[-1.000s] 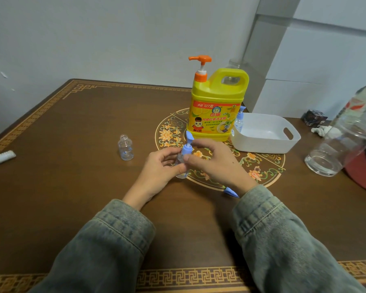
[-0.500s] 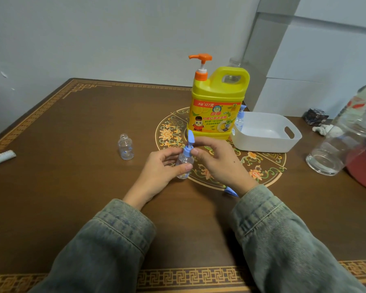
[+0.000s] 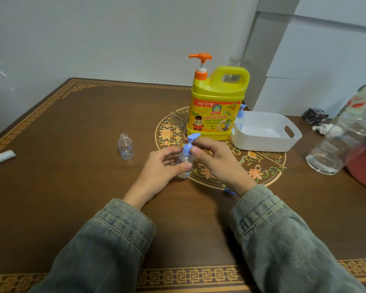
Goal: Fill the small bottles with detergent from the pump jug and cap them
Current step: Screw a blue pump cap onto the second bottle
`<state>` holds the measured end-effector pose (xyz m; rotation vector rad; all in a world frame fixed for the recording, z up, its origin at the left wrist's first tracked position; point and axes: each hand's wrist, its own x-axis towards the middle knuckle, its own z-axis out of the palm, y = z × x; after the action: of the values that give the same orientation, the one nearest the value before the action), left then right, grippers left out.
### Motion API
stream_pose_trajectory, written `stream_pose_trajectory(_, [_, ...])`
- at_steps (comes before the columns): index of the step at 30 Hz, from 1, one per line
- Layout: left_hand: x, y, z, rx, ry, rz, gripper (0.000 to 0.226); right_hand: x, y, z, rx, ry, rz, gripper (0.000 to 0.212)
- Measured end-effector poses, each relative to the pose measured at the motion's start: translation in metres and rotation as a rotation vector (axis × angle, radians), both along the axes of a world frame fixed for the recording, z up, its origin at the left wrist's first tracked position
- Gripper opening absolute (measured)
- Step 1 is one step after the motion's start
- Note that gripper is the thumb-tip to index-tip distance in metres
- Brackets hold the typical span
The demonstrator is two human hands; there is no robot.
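I see the brown bench (image 3: 72,187) filling most of the frame, with a gold key border and a round floral medallion at centre right. On that medallion, upper centre, stands the yellow jug (image 3: 217,106) with its orange pump (image 3: 201,60) pointing left. Just right of the jug sits a white tray (image 3: 268,142) with a cut-out handle; a small capped bottle (image 3: 239,120) stands in its left corner, against the jug's side. At the far right edge a clear glass jar (image 3: 336,153) leans over a dark red object I cannot make out. My two denim sleeves (image 3: 106,246) rise from the bottom edge toward the middle. My left hand (image 3: 156,174) is at centre, fingers and thumb curled round the body of a clear bottle (image 3: 185,163) that stands on the medallion's left rim, in front of the jug. My right hand (image 3: 220,163) is just right of it, thumb and fingers closed on the blue cap (image 3: 188,145), which sits on the bottle's neck with its spout pointing right. Left of centre an open bottle (image 3: 126,146) stands alone, uncapped, well apart from my hands. A white tube-like item (image 3: 0,158) lies at the left edge. A spare blue cap (image 3: 230,192) peeks out under my right wrist, mostly hidden.
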<state>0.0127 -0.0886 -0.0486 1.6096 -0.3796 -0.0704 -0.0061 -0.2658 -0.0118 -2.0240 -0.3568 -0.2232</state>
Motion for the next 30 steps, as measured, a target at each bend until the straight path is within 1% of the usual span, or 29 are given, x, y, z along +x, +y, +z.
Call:
stream_pose_trajectory(2, [0.0,0.0,-0.001,0.007,-0.004,-0.005,0.045,0.001,-0.001,-0.001,0.037,0.017,0.004,0.02])
stream_pose_trajectory(5, [0.001,0.0,-0.002,0.006,0.006,0.007,0.049,0.001,0.0,-0.002,0.031,0.025,-0.026,0.015])
stream_pose_trajectory(9, [0.002,-0.001,-0.004,0.023,-0.004,-0.002,0.041,0.002,0.002,-0.002,0.018,0.0,-0.086,0.013])
stream_pose_trajectory(12, [0.002,-0.002,-0.005,0.019,-0.001,0.008,0.048,-0.001,0.004,-0.001,0.069,0.01,-0.119,0.013])
stream_pose_trajectory(16, [0.002,-0.001,-0.005,0.028,-0.008,0.007,0.046,-0.004,0.007,-0.004,0.144,0.029,-0.139,0.026])
stream_pose_trajectory(19, [0.002,0.0,-0.004,0.018,-0.015,-0.011,0.043,-0.004,0.004,-0.005,0.107,0.074,-0.065,0.039])
stream_pose_trajectory(20, [0.002,0.0,-0.003,0.013,-0.015,-0.011,0.044,-0.004,0.001,-0.005,0.096,0.075,-0.026,0.04])
stream_pose_trajectory(24, [0.002,0.001,-0.003,0.001,-0.001,-0.019,0.046,-0.002,-0.008,-0.004,0.104,0.037,0.038,0.031])
stream_pose_trajectory(29, [0.0,0.0,-0.002,-0.009,0.009,-0.042,0.043,0.003,-0.003,-0.004,0.105,0.068,0.012,0.014])
stream_pose_trajectory(30, [0.0,-0.001,-0.002,-0.016,0.01,-0.048,0.043,0.003,-0.003,-0.003,0.116,0.074,0.007,0.015])
